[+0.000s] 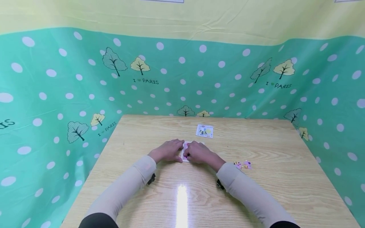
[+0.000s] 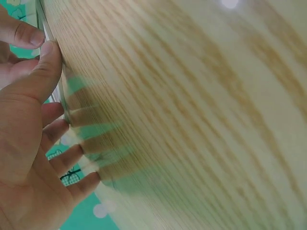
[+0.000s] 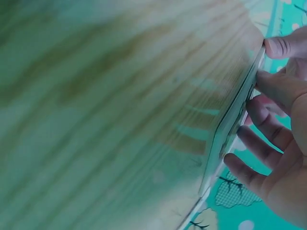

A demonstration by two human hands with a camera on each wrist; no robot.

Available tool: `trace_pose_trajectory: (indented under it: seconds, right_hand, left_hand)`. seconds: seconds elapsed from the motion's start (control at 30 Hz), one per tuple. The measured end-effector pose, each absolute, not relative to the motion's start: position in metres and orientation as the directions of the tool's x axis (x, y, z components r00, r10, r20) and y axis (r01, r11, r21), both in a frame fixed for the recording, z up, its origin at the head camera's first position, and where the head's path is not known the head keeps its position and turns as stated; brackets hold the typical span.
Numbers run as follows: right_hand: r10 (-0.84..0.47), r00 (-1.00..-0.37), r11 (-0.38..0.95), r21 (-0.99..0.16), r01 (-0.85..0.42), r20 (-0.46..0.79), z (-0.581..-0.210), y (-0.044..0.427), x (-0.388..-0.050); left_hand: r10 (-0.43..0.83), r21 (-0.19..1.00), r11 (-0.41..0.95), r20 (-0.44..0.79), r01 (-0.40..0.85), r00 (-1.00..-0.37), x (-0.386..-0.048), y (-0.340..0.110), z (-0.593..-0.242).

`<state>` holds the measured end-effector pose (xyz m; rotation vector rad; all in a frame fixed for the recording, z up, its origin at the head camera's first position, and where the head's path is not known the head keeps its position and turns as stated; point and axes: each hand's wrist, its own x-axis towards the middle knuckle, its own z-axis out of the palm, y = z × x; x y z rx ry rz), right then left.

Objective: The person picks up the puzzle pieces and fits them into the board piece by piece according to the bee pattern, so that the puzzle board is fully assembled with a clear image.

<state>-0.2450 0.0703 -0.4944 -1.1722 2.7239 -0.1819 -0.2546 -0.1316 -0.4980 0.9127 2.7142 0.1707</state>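
Observation:
A small white-edged board (image 1: 185,159) with pink pieces in it lies flat on the wooden table, largely covered by the hands. My left hand (image 1: 170,150) rests at its left side, thumb near the lower corner and index finger near the upper one. In the left wrist view the fingers of that hand (image 2: 36,139) are spread, their tips on the surface. My right hand (image 1: 199,152) lies over the board, fingertips touching pieces. The right wrist view shows this hand (image 3: 283,129) with loosely bent fingers along the board's edge (image 3: 216,139); whether it pinches a piece is hidden.
Behind the board lies a picture card (image 1: 204,131) with a yellow figure. Several loose puzzle pieces (image 1: 247,164) are right of my right wrist, partly beside the sleeve. The table (image 1: 273,142) is bordered by a green dotted cloth (image 1: 171,72) at the back and sides.

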Motion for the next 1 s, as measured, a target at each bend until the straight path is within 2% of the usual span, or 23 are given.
trace_pose_trajectory:
  seconds: [0.2, 0.3, 0.63, 0.77, 1.0]
  right_hand:
    - [-0.747, -0.649, 0.655, 0.013, -0.756, -0.144, -0.49, 0.065, -0.238]
    - [-0.743, -0.65, 0.652, 0.052, -0.757, -0.161, -0.488, 0.063, -0.238]
    - [-0.748, -0.645, 0.663, -0.193, -0.723, -0.154, -0.484, 0.07, -0.241]
    - [-0.717, -0.68, 0.694, -0.246, -0.676, -0.155, -0.484, 0.075, -0.241]
    - [-0.733, -0.669, 0.667, -0.324, -0.671, -0.125, -0.475, 0.087, -0.245]
  left_hand:
    - [0.592, 0.183, 0.806, -0.23, 0.563, -0.772, -0.253, -0.133, -0.497]
    - [0.595, 0.176, 0.804, -0.225, 0.568, -0.772, -0.254, -0.134, -0.498]
    - [0.629, 0.207, 0.777, -0.201, 0.595, -0.751, -0.255, -0.131, -0.5]
    - [0.629, 0.193, 0.777, -0.204, 0.599, -0.75, -0.255, -0.13, -0.5]
    - [0.612, 0.167, 0.791, -0.219, 0.589, -0.76, -0.257, -0.13, -0.5]
